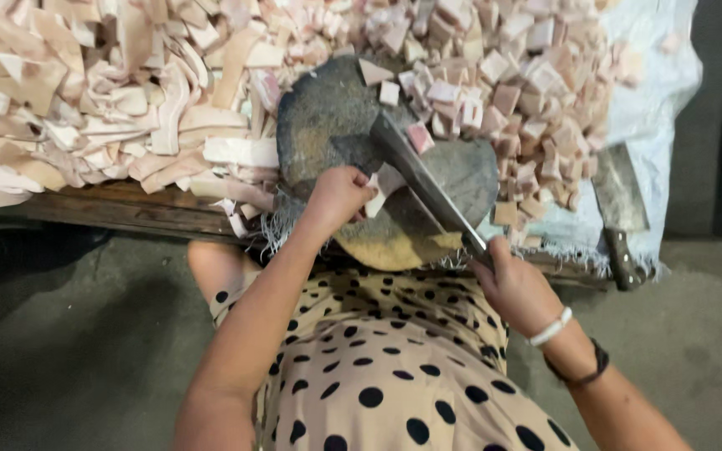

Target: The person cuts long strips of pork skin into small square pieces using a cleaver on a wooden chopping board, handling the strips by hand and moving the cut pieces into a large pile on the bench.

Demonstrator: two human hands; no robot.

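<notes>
Fingers of right hand [516, 288] clamped on handle of long dark steel cleaver [424, 175]; left hand [338, 199] fingers curled over pale pink meat strip [384, 185] on round dark wooden chopping block [344, 125]. Spare cleaver [620, 205] lies right, well apart.

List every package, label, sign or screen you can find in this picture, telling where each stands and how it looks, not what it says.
None of these is in view.
The nearest to packaging is the pale bluish-white woven plastic sheet spread under the pinkish meat pieces on the bench, frayed along its near edge; no print shows on it.
</notes>
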